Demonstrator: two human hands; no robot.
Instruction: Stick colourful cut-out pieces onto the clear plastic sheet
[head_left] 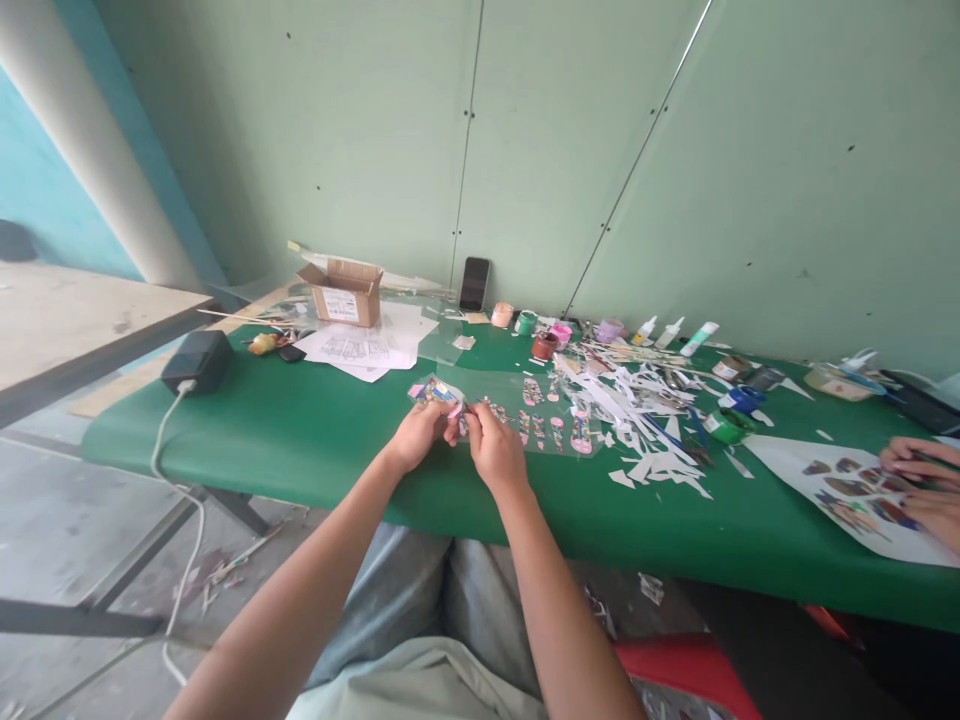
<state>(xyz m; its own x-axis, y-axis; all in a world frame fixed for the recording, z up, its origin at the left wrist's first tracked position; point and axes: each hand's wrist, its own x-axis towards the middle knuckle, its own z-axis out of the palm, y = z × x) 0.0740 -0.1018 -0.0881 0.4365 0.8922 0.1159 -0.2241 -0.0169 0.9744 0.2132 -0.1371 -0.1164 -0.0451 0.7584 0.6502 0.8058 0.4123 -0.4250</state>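
Both my hands meet over the near middle of the green table (300, 430). My left hand (421, 432) pinches a small stack of colourful printed cut-outs (435, 392) that sticks out to the left of its fingers. My right hand (491, 445) is closed in a pinch right beside it, fingertips touching the same small pieces. Just beyond the hands lies a clear plastic sheet (551, 420) with several colourful cut-outs on it.
White paper scraps (645, 420) and small paint pots (544, 345) lie to the right. A cardboard box (343, 292), printed sheets (360, 350), a phone (474, 283) and a black adapter (196, 361) sit further back. Another person's hands (922, 480) rest on a printed sheet at far right.
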